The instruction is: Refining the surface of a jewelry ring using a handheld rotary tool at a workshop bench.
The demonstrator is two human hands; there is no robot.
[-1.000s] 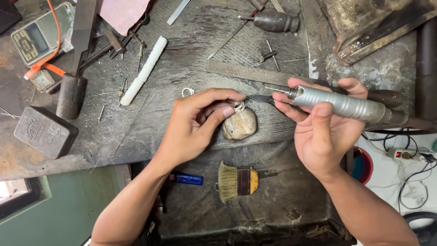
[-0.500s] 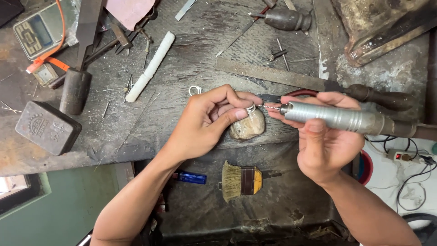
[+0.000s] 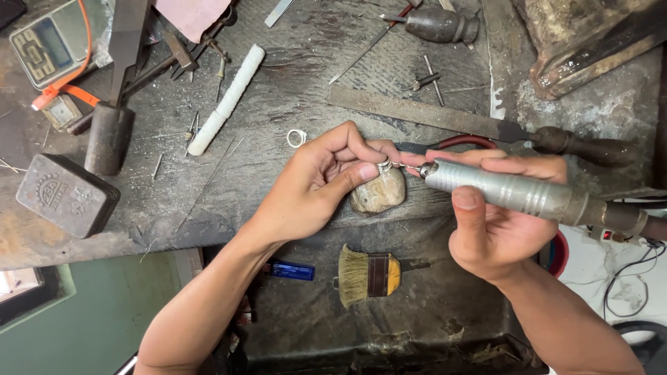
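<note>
Two hands meet at the middle of the frame, over a worn dark counter (image 3: pixel 292 83). The left hand (image 3: pixel 316 184) is closed, thumb and fingers pinching a small silver ring (image 3: pixel 384 165) against a rounded stone block (image 3: pixel 379 192). The right hand (image 3: pixel 497 226) is wrapped firmly around a grey metal rotary handpiece (image 3: pixel 514 193), whose thin tip touches the ring. I think the ring could slip or spin out of the pinch if the tip catches on it, and the tip is very near the left fingertips, so it could touch the skin. Below, a dark tray (image 3: pixel 445 298) under the counter edge holds a brush (image 3: pixel 368 274) and a blue lighter (image 3: pixel 292 270). Another ring (image 3: pixel 297 137) lies loose on the counter, upper middle.
</note>
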